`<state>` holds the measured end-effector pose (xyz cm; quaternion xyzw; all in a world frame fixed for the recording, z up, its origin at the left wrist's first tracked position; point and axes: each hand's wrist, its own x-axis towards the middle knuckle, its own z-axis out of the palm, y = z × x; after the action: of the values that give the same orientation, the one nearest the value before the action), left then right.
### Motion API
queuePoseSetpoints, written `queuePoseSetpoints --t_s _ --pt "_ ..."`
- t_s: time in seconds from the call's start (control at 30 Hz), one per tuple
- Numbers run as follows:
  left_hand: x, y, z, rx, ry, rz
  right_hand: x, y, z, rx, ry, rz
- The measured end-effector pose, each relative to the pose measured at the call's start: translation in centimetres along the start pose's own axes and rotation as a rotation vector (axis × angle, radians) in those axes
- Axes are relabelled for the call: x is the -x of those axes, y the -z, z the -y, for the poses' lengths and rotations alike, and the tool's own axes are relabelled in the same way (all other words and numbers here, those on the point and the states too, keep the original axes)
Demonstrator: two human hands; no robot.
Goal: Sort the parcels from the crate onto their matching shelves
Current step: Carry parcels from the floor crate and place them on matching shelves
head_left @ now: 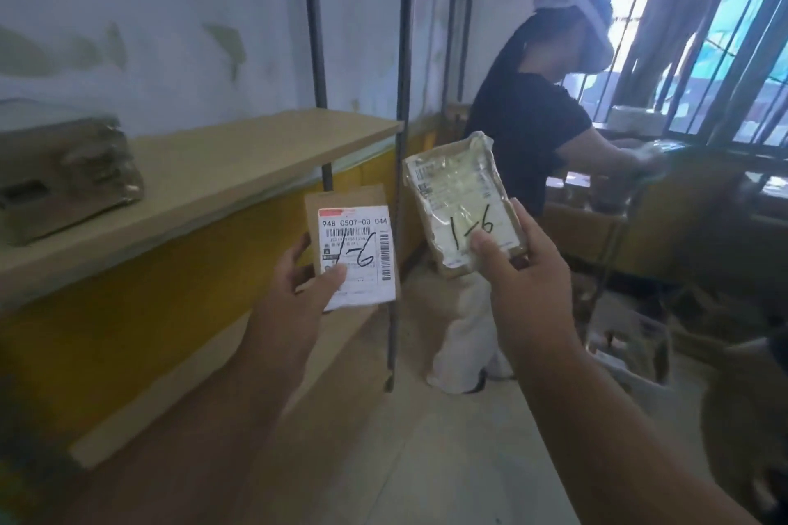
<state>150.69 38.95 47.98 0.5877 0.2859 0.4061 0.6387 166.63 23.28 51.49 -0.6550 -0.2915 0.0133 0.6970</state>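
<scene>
Left hand grips a flat parcel, thumb across its white label marked "1-6". Right hand holds a taped parcel, also marked "1-6". Both raised just beside the shelf, clear of it. Wrapped box on shelf, far left.
</scene>
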Motion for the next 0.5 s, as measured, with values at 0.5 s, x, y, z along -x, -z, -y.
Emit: queuePoseSetpoints --t_s 0.5 --pt "-12.3 -4.8 -7.1 -0.302 -0.258 -0.603 -23.5 -11.2 -1.8 -0.264 0.087 0.455"
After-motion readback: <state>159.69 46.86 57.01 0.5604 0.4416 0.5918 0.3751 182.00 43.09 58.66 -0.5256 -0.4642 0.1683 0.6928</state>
